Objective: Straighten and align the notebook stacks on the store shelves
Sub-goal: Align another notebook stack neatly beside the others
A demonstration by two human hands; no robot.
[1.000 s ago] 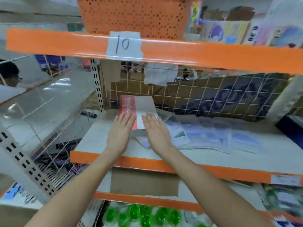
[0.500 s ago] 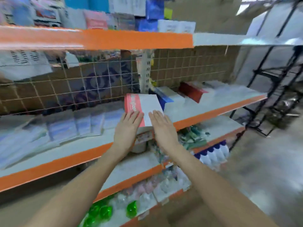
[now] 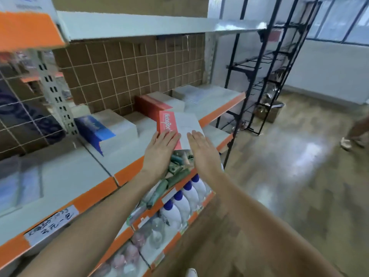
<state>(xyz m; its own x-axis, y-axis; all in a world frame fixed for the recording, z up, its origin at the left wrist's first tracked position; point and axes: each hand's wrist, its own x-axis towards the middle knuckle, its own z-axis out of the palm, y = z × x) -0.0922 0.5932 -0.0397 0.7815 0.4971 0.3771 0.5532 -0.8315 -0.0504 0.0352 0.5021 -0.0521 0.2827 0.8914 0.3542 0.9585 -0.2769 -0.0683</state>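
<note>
A notebook [image 3: 179, 124] with a red spine band and white cover is in the air over the front edge of the shelf [image 3: 127, 172]. My left hand [image 3: 159, 148] holds its near left corner and my right hand [image 3: 203, 150] its near right corner. The fingers of both lie flat on top and the thumbs are hidden underneath. On the shelf behind it stand a blue-and-white notebook stack [image 3: 99, 130], a red-and-white stack [image 3: 153, 104] and a pale stack [image 3: 199, 92] at the far right end.
A brown gridded back panel closes off the shelf, and another shelf board runs overhead. Lower shelves carry white bottles with blue caps [image 3: 183, 202] and green items. A black wire rack [image 3: 257, 76] stands right of the shelving. Another person's foot [image 3: 347, 142] is on the shiny floor.
Both hands have carried the notebook to the right, from the shelf bay with flat blue packets to the bay with the notebook stacks. My view swung right with them.
</note>
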